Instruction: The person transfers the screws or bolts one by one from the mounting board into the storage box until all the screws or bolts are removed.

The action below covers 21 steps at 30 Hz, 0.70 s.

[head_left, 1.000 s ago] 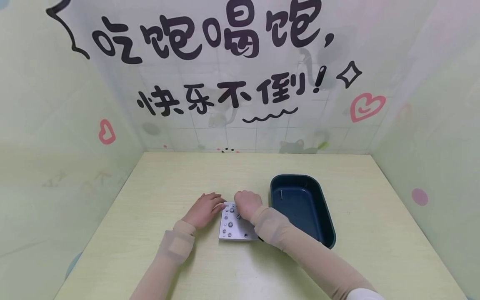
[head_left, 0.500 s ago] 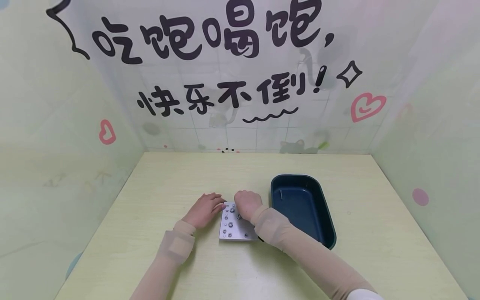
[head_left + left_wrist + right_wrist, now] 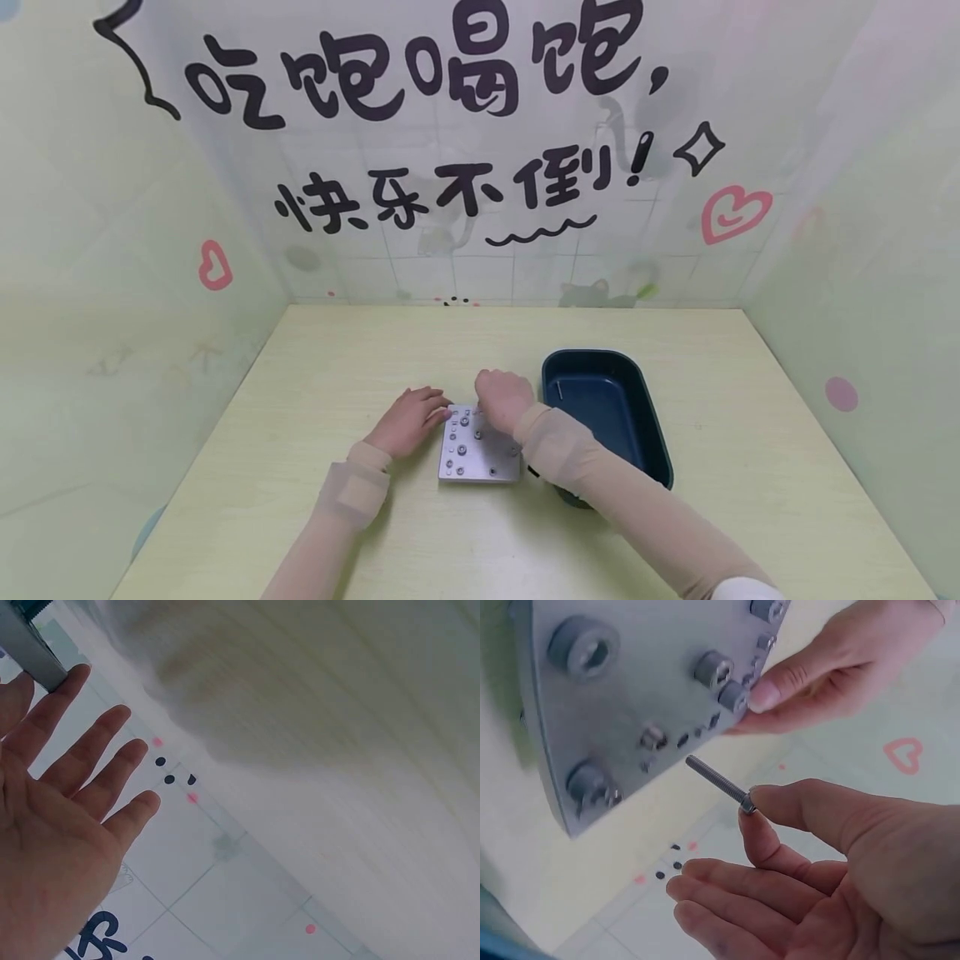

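The screw [image 3: 718, 783] we are pinching by its head in our right hand [image 3: 810, 877] is hanging near the edge of the plate [image 3: 641, 671], best brought in square while our left hand [image 3: 407, 422] is gripping the plate's corner.

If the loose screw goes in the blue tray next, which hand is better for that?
Probably the right hand: it pinches the screw and is closer to the tray. The left hand is farther away and grips the edge of the metal plate.
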Motion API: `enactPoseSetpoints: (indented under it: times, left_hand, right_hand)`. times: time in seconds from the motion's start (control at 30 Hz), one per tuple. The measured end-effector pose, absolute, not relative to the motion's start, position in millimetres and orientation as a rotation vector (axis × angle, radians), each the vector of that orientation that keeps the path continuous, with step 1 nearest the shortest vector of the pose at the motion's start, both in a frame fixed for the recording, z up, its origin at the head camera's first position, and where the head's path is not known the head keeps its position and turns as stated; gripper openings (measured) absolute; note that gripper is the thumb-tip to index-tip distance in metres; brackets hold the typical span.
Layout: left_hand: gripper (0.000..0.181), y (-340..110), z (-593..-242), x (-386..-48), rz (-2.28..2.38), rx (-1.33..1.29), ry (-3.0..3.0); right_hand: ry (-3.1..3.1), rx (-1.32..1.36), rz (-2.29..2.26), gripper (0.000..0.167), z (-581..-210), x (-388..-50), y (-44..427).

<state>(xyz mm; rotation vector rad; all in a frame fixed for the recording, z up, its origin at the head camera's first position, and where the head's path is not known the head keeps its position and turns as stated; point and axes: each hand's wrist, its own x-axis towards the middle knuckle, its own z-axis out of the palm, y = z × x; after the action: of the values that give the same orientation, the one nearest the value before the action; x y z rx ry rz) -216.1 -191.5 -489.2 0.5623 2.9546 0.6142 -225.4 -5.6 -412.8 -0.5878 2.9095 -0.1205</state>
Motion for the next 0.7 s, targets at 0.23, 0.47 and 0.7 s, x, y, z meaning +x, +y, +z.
enactPoseSetpoints:
  times: [0.23,0.47,0.7]
  left_hand:
    - [0.035,-191.8,-488.5,-215.5,0.605,0.563,2.948]
    - [0.036,-190.6,-487.3,-215.6,0.590,0.560,2.946]
    - [0.036,-191.0,-486.8,-215.5,0.601,0.559,2.935]
  right_hand:
    - [2.949,-0.550,-0.209,0.014,-396.0,-228.8,16.1]
    - [3.010,-0.517,-0.229,0.015,-384.5,-236.9,44.3]
    - [3.047,-0.494,-0.270,0.011,-383.8,-247.5,77.4]
